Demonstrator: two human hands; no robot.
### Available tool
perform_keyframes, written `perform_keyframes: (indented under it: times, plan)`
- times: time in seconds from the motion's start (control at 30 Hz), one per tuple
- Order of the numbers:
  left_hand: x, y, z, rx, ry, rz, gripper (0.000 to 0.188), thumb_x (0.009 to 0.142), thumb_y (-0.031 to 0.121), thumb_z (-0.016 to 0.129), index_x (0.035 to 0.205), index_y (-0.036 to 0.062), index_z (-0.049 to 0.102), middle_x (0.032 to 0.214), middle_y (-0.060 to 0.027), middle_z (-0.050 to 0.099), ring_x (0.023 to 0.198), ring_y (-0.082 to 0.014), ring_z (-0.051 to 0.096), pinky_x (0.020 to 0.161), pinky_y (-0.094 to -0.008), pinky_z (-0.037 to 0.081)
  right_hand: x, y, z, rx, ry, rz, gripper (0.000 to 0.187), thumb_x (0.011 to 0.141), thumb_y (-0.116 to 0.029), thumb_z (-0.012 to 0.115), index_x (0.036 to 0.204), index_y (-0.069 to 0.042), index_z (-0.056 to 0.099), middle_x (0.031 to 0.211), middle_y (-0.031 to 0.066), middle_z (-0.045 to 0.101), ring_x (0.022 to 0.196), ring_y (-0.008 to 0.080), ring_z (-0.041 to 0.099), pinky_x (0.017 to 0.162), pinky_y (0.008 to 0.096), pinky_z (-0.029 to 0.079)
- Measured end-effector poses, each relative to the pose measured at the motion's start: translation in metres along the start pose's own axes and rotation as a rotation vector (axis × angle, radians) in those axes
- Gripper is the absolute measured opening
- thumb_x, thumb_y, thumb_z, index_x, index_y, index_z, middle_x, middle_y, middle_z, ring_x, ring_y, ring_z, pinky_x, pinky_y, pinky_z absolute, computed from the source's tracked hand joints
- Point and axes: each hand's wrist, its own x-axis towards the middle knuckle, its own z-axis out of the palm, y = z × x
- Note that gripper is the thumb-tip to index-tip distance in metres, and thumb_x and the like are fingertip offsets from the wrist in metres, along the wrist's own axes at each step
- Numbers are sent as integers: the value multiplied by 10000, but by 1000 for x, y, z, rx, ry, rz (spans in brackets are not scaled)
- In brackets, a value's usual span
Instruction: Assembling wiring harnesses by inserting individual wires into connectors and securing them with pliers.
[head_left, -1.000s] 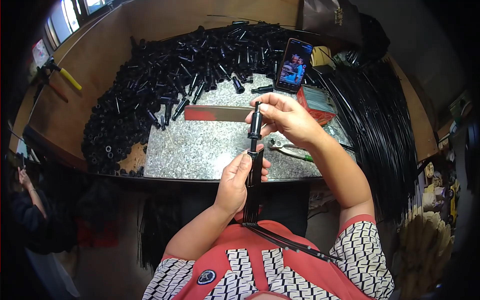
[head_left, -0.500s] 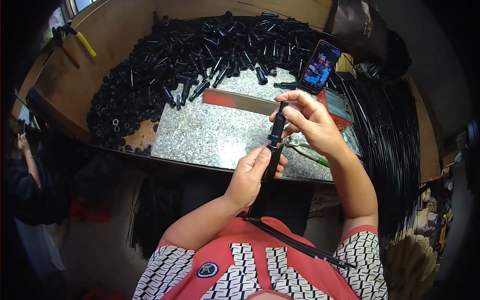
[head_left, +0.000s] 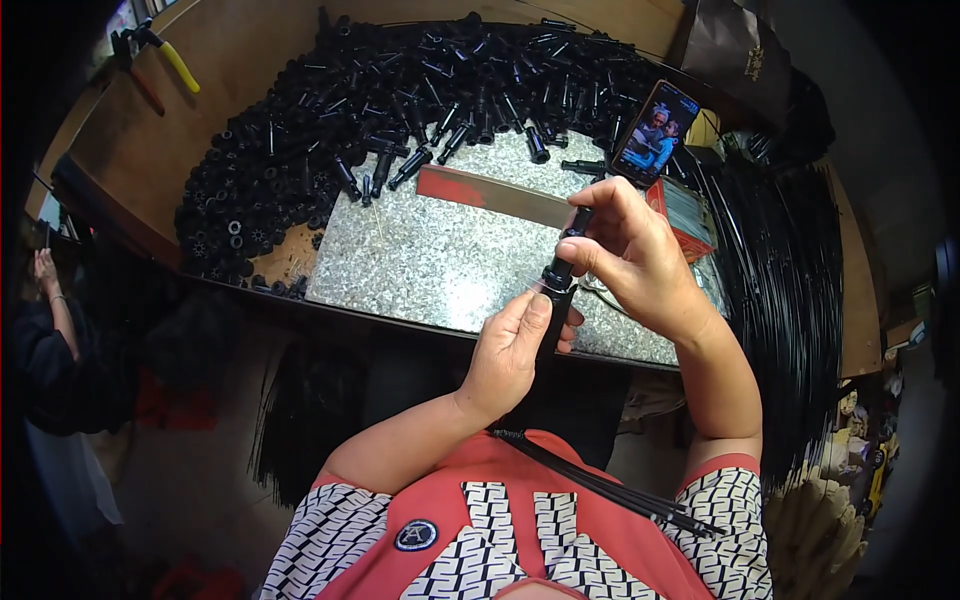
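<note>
Between my hands, a black plastic tubular fitting [head_left: 561, 262], shaped like an umbrella runner, stands tilted with its top leaning right. My right hand [head_left: 640, 265] is closed round its upper part, thumb pressed on the side. Below its notched collar, my left hand [head_left: 512, 345] grips a bundle of thin black ribs [head_left: 552, 320], with the thumb just under the collar. A fine pale wire or thread shows at the collar; its ends are hard to make out. More black rods [head_left: 610, 488] lie across my shirt.
Behind the speckled stone slab [head_left: 400, 265] rises a heap of black fittings [head_left: 450, 90]. A red-and-grey metal bar [head_left: 495, 195] lies on the slab. At right are a phone [head_left: 655, 130], a red box [head_left: 688, 220] and long black rods [head_left: 770, 270]. Pliers [head_left: 170, 65] hang at left; another person [head_left: 55, 310] is beyond.
My right thumb has slid lower on the fitting, nearer the collar. Both hands appear slightly farther right as the view shifts, and the green-handled pliers on the slab are now mostly hidden.
</note>
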Motion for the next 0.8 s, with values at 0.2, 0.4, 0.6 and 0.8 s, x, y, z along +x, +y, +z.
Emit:
perform_keyframes:
  times: [0.2, 0.4, 0.6, 0.8]
  plan:
    - [2, -5, -4, -54, 6, -30, 409, 1026, 350, 366, 1137, -5, 535, 972, -82, 618, 835, -112, 585, 771, -260, 498, 9, 15, -4, 501, -86, -22, 313, 884, -55, 626, 1157, -12, 479, 1023, 100, 611, 900, 133, 607, 797, 285, 523]
    - [3, -5, -2, -56, 7, -40, 399, 1031, 310, 375, 1156, -36, 530, 945, -72, 614, 813, -101, 559, 736, -257, 496, 12, 22, -7, 771, -184, 13, 295, 870, -59, 625, 1121, -35, 471, 1096, 128, 599, 995, 178, 595, 877, 337, 496]
    - [0, -2, -3, -32, 6, -36, 401, 1033, 311, 365, 1139, -31, 544, 930, -53, 610, 800, -91, 550, 727, -247, 487, 9, 13, 5, 328, -80, -40, 376, 854, -42, 662, 1120, -61, 397, 1037, 75, 549, 927, 107, 522, 780, 258, 470]
    - [1, -3, 1, 4, 23, 17, 402, 1035, 306, 361, 1170, -28, 538, 923, -45, 618, 792, -85, 555, 715, -241, 484, 4, 0, 6, -13, -14, -131, 364, 853, 3, 644, 1113, -39, 393, 982, 54, 530, 866, 91, 520, 740, 227, 465]
